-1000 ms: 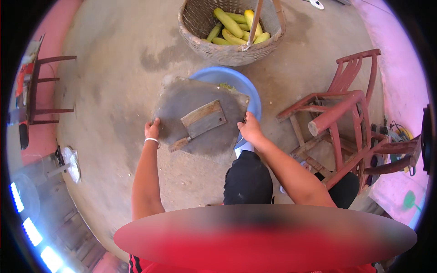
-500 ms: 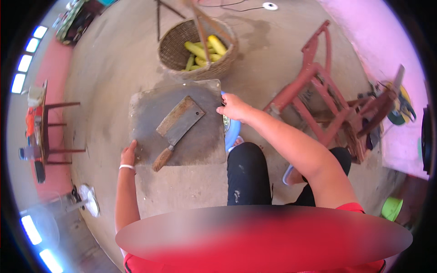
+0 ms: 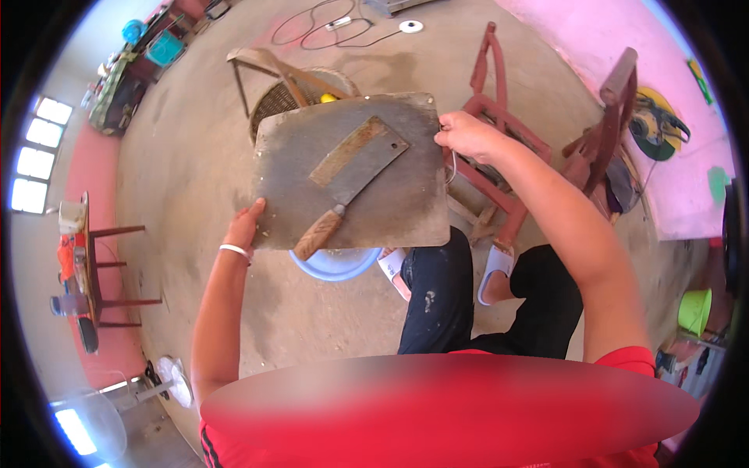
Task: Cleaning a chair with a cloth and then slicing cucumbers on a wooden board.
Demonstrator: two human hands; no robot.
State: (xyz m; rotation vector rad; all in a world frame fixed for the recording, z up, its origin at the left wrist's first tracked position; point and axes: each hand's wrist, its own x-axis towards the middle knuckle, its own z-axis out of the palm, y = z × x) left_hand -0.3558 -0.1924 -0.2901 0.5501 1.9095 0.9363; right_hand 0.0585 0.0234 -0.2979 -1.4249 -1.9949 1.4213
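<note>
Overhead, one board [image 3: 351, 175], one cleaver [image 3: 351, 183], two hands [image 3: 468, 134]

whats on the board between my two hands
In the head view, a cleaver with a wooden handle lies diagonally on the grey cutting board, between the left hand and right hand.

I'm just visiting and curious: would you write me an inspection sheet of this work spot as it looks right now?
Surface: bare concrete floor, dusty and stained.
Job's things: grey wooden chopping board held up level; wooden-handled cleaver lying on it; blue plastic basin below.
Clutter: woven basket with something yellow inside; red wooden chairs; green bucket.
Grippers: left hand grips the board's near-left edge; right hand grips its right edge.
Cables: grey cord looped on the floor.
Surroundings: pink wall; small side table; standing fan.
</note>
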